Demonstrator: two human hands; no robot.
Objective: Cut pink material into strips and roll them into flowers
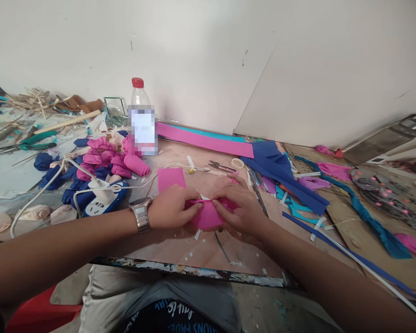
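Between both hands, above the table's front part, is a strip of pink fabric or crepe paper (208,217) with a folded upper edge. My left hand (171,206), with a metal watch at its wrist, pinches the left part of that edge between thumb and fingers. My right hand (241,206) grips the right part, its thumb pressed on the fold. A flat pink piece (171,178) reaches out behind my left hand. Beyond the hands lie small scissors (222,166) and a roll of tape (237,163).
At left is a heap of pink and blue rolled fabric flowers (104,155) beside a power strip (100,206) with a white cable. A bottle (138,95) stands behind a lit phone (143,132). Blue strips (280,169) lie at right, near a teal twisted band (360,208).
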